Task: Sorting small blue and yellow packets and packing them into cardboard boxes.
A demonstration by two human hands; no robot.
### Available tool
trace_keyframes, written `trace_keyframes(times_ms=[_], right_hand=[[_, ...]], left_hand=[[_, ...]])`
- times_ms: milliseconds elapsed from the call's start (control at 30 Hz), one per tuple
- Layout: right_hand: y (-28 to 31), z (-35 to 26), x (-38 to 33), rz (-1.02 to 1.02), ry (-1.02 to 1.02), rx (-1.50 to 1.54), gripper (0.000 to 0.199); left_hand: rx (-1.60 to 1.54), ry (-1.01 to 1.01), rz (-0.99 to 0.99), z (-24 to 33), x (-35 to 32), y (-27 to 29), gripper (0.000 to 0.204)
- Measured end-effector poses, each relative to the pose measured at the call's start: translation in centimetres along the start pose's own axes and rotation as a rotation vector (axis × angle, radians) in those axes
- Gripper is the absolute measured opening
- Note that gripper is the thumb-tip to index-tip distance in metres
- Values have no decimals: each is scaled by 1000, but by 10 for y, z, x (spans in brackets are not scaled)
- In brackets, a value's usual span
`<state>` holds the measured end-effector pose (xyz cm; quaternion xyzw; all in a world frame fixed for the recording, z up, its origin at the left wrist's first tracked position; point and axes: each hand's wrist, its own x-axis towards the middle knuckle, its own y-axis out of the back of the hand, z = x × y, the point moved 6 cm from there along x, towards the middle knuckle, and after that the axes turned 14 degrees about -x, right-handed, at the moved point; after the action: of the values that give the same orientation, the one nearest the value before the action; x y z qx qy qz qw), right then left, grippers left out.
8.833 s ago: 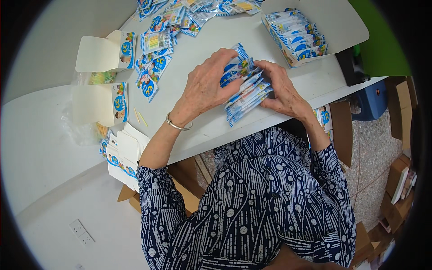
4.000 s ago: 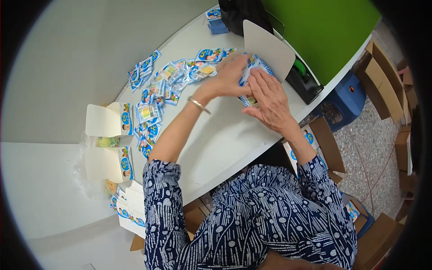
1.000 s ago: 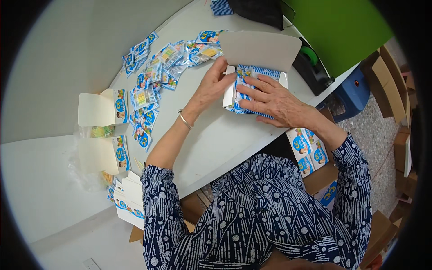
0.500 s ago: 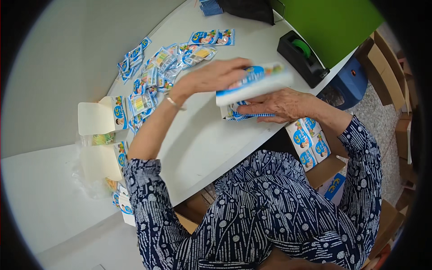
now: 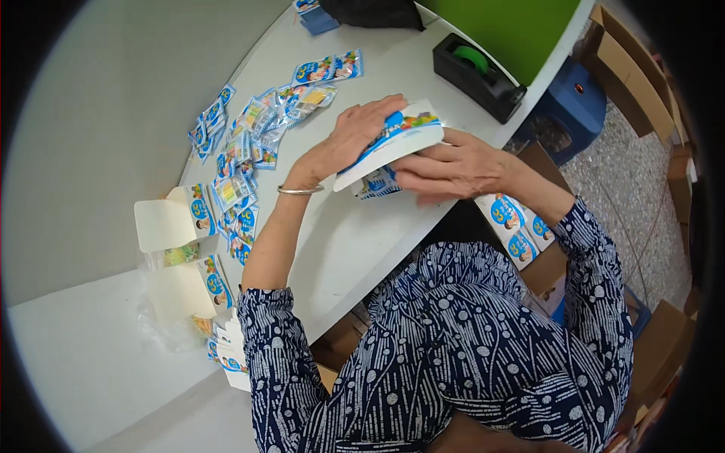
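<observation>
A small white and blue carton (image 5: pixel 389 155) is held tilted over the table, its printed lid side toward my left hand. Blue-striped sachets (image 5: pixel 375 183) show in the gap below the lid. My left hand (image 5: pixel 355 136), with a bangle at the wrist, lies along the carton's left side with its fingers on the printed panel. On the other side my right hand (image 5: pixel 461 167) bends its fingers against the carton near the opening; its lower fingertips are slightly blurred. To the left of the carton lies a loose spread of sachets (image 5: pixel 257 132).
A black tape dispenser (image 5: pixel 479 79) with green tape stands at the far right. Two opened cartons (image 5: pixel 162 226) sit at the left. Filled cartons (image 5: pixel 504 215) lie in a brown box below the table edge. A blue stool (image 5: pixel 570 113) is beyond.
The carton has shifted slightly left and turned, its lid side tilting up. Both hands moved with it. My right fingers drew back from over the sachets toward the carton's side. The whole view shifted.
</observation>
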<state>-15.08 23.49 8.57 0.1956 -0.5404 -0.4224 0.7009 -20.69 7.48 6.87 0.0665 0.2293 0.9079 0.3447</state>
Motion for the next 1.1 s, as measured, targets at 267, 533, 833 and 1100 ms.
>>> trace_keyframes(times_ms=[267,533,833,1100], right_hand=[[-18,23,-73,100,-1266,630,25],[-47,15,-72,119,-1337,729,30],[-49,18,-67,240,-1570,1407,48],[-44,-10,-53,-99,-1334,781,70]], left_hand=[[-84,122,81,-3,3,0,53],[106,-32,31,2,4,-6,52],[529,-162,74,8,-4,-20,47],[598,-271,207,22,-25,-35,63]])
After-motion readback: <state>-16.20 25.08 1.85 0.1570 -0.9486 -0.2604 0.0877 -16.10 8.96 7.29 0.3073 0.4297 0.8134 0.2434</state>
